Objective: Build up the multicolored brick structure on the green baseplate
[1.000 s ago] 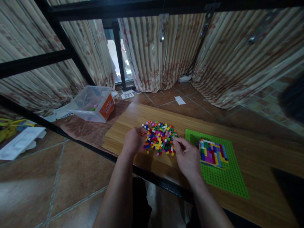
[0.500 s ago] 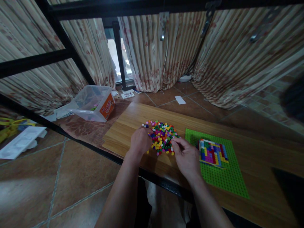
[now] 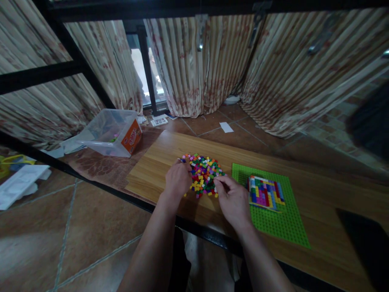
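Note:
A pile of small multicoloured toy bricks (image 3: 202, 184) lies on the wooden table between my hands. At its left edge is my left hand (image 3: 178, 180), its fingers curled toward the bricks and the fingertips mostly hidden. My right hand (image 3: 233, 199) sits at the right edge, thumb and forefinger pinched together over the pile; whatever is between them is too small to make out. Right of that hand, a green studded baseplate (image 3: 293, 219) carries a block of coloured bricks built in rows (image 3: 266, 194).
A clear plastic box (image 3: 105, 129) with an orange label stands at the table's far left, a few bricks inside. A dark flat object (image 3: 361, 239) lies at the right end. Black metal bars (image 3: 39, 73) cross the left side. Striped curtains (image 3: 179, 69) hang behind.
The view has shifted slightly, so the scene sits a little further left. Both hands stay at the pile, with only small finger movements.

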Motion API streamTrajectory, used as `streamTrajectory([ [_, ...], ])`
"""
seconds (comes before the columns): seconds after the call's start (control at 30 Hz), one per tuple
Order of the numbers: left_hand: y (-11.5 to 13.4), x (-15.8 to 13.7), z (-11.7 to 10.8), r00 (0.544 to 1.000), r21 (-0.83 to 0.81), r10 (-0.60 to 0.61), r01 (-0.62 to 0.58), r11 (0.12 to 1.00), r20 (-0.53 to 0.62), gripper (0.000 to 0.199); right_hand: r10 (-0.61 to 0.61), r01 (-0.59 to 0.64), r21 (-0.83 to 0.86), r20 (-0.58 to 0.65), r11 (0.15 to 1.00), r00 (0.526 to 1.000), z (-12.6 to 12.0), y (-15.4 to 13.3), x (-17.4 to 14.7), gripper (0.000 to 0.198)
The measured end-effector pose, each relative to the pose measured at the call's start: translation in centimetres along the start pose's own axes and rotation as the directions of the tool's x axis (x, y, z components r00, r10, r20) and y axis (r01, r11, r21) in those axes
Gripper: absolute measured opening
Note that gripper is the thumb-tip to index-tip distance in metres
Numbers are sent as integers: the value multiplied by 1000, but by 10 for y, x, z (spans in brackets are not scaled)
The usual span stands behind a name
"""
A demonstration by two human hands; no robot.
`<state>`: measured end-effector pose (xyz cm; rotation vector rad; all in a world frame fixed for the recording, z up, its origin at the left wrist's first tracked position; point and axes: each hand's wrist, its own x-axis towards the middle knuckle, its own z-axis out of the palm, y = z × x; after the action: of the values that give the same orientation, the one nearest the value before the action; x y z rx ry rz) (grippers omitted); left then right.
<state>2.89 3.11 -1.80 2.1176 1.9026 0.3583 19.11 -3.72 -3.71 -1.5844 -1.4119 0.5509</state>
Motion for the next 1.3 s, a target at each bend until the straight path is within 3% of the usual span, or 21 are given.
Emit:
streamTrajectory([
  [0.43, 0, 4, -2, 998, -17, -58, 58, 998, 11, 22, -15, 15, 3, 11, 1000, 1000, -6, -7, 2, 21],
  [0.6, 0, 5, -6, 996, -222, -85, 78, 972, -22, 20, -46, 47, 56, -27, 997, 999, -9, -7, 3, 20],
  [0.7, 12, 2, -3, 998, -504, 48, -27, 863, 27, 15, -61, 67, 86, -76, 994, 995, -12, -6, 3, 19],
  [0.83, 41, -5, 7, 960, -802, 259, -72, 593, 105, 13, -160, 164, 58, -63, 985, 985, -22, -5, 6, 28],
  [0.93, 61, -8, 12, 913, -884, 353, 17, 467, 204, 15, -238, 240, 36, -52, 970, 970, -35, -2, 9, 27],
  [1.07, 83, -6, 16, 895, -938, 357, 157, 309, 268, 17, -228, 231, 33, -86, 972, 970, -54, 5, 13, 22],
  [1.17, 99, -3, 20, 895, -945, 345, 197, 261, 282, 20, -177, 182, 44, -95, 982, 980, -68, 14, 14, 20],
  [1.3, 121, 3, 33, 909, -937, 313, 181, 299, 276, 20, -67, 70, 18, -109, 997, 992, -91, 33, 22, 21],
])
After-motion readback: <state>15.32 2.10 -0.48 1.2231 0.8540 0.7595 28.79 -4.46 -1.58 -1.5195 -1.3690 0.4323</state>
